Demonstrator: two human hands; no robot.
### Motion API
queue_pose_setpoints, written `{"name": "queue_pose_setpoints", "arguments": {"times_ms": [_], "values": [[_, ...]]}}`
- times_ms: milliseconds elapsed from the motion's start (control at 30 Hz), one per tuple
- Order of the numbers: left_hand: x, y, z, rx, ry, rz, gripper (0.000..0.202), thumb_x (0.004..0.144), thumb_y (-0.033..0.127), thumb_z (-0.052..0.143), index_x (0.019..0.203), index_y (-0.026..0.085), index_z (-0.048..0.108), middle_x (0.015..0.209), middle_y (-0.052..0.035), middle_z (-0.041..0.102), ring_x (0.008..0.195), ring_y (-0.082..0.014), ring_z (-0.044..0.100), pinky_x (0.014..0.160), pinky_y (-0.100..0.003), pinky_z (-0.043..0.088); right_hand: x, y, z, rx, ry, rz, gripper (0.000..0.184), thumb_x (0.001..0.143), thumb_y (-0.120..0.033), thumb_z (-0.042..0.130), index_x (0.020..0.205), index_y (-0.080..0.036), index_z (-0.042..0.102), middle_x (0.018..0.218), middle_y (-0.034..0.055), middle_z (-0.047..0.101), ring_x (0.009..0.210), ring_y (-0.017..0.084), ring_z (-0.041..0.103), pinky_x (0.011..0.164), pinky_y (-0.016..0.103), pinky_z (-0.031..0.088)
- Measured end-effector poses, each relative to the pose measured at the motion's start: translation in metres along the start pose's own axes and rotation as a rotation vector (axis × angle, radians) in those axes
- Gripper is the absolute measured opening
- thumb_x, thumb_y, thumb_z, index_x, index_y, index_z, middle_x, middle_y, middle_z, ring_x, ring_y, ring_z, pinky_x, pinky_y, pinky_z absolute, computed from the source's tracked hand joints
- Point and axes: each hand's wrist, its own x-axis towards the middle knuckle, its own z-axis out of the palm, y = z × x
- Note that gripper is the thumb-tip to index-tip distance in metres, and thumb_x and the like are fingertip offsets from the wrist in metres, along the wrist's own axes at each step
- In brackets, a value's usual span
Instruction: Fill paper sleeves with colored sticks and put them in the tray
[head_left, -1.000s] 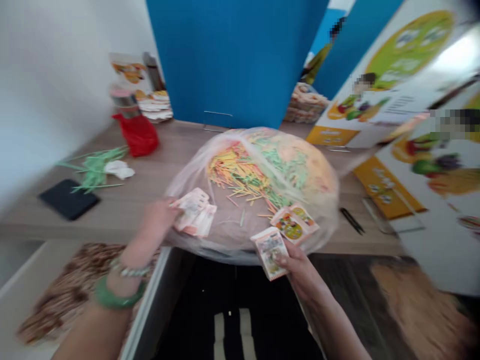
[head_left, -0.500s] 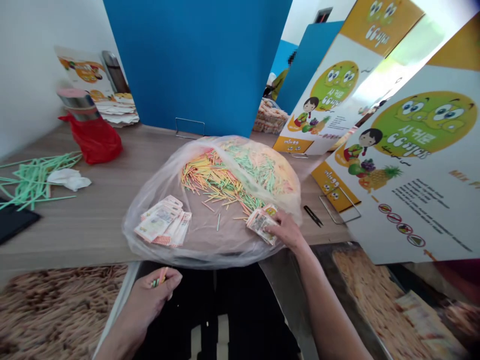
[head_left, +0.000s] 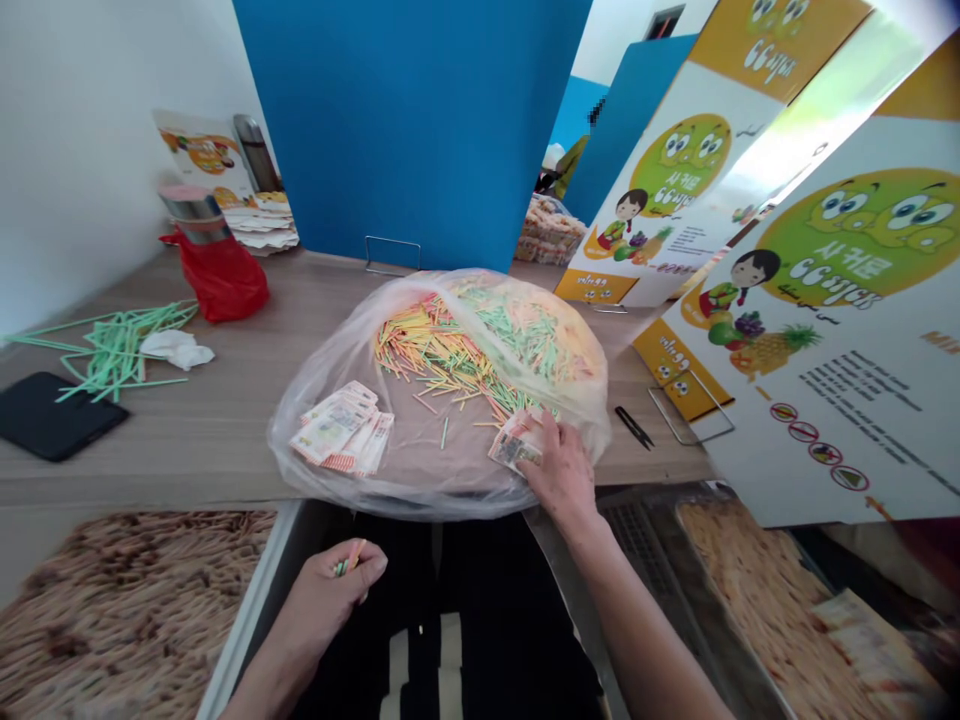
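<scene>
My left hand is closed in a loose fist above my lap, with a small bunch of short coloured sticks poking out between thumb and fingers. At the right side of a clear plastic bag, my right hand grips a small stack of printed paper packets, thumb at its near edge and fingers over the top. A second pile of packets lies fanned out on the bag's left side. Behind them is a big heap of pink, yellow and green sticks, partly covered by the plastic.
Black tweezers lie right of the bag, before large printed cartons. At left are long green straws, a crumpled tissue, a black phone and a red bag. A blue panel stands behind.
My right hand has shifted slightly left and turned over the packet stack, covering more of it. My left hand still holds its sticks. The view has swung a little left, showing more of the phone.
</scene>
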Motion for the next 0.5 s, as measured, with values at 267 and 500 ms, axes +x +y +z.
{"name": "queue_pose_setpoints", "arguments": {"times_ms": [267,500], "values": [[0.015,-0.009,-0.001,0.036,-0.085,-0.032,0.043,0.057,0.057,0.076,0.067,0.017,0.063,0.049,0.0065,0.040,0.047,-0.0088,0.031,0.048,-0.022,0.021,-0.006,-0.002,-0.014,-0.052,-0.150,-0.043,0.040,0.077,-0.029,0.065,0.115,-0.020,0.054,0.113,0.0106,0.059,0.103,0.030,0.058,0.086,0.038,0.041],[0.004,-0.003,0.010,-0.017,-0.005,-0.193,0.048,0.052,0.062,0.076,0.067,0.020,0.057,0.046,0.0092,0.033,0.042,-0.0064,0.021,0.043,-0.021,0.014,-0.010,0.001,-0.015,0.155,-0.258,-0.013,0.046,0.078,-0.023,0.059,0.124,-0.024,0.054,0.120,0.0091,0.065,0.110,0.031,0.060,0.080,0.036,0.044]]}}
